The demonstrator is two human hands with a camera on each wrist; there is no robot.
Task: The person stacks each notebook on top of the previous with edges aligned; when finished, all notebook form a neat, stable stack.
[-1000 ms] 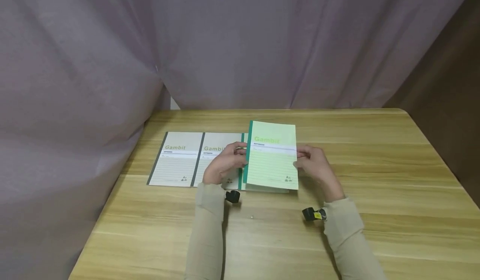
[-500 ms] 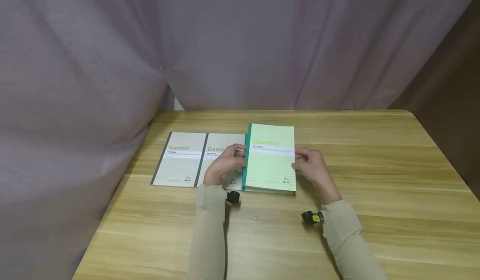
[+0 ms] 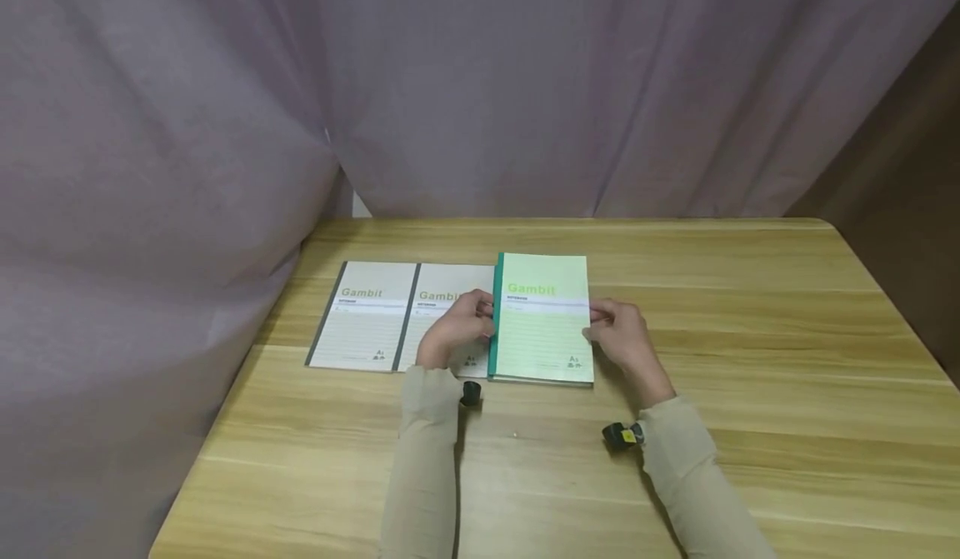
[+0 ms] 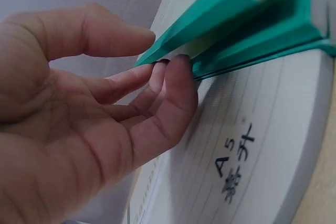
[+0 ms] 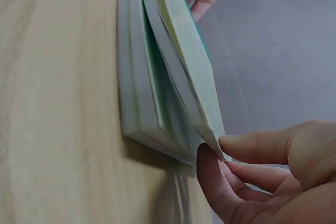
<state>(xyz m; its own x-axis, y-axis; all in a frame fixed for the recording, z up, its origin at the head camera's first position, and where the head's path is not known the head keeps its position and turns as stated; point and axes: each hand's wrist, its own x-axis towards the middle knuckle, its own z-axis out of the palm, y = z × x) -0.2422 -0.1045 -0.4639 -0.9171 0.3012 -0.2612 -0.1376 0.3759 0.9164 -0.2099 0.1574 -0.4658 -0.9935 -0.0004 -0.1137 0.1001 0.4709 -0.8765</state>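
Loads of open surface (image 3: 772,334) right of the right grip (image 3: 630,345); leftward, the green notebook (image 3: 543,326) bars the way, curtain (image 3: 480,92) closing the back!

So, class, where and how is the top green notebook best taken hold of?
Probably take the top notebook by the middle of its long edges, from left and right at once: the green spine and the right edge. It is thin, and both wrist views show it raised off the notebook below, leaving a gap to reach under.
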